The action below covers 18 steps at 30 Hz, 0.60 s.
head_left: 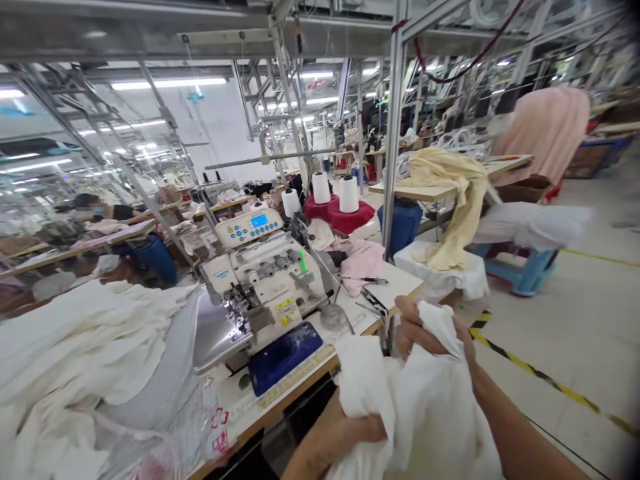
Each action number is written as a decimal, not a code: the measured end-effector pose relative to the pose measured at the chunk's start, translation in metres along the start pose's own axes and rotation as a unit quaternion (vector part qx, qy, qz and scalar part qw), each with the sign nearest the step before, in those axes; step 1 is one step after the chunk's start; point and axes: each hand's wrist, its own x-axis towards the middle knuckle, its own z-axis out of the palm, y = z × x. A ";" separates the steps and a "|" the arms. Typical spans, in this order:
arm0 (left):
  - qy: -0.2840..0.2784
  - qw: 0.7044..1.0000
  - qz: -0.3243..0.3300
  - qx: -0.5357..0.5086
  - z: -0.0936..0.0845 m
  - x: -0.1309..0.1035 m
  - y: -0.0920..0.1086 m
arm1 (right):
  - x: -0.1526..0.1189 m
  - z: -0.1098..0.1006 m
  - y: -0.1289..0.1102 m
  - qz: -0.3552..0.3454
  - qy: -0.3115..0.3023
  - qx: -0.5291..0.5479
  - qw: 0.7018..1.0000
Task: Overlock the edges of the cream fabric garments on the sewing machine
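Presently: white cloth (437, 417) gripped in both hands

The left hand (345, 427) is closed on the cloth's left side, thumb across it. The right hand (419, 335) grips the upper part, fingers curled. The cloth is before the near edge of the table (404, 280), right of the sewing machine (273, 280). A pink cloth (367, 259) lies beside the machine; a white fabric pile (95, 340) lies to its left.

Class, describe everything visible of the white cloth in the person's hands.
The plain white, matte, soft-looking cloth hangs bunched and creased at the picture's lower right. The bare left hand grips it lower down; the bare right hand holds it higher up. Long folds fall between, and its lower end runs out of frame.
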 end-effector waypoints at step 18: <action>0.238 0.788 0.423 0.380 0.006 0.032 0.122 | 0.033 0.043 -0.085 0.028 -0.048 -0.326 0.944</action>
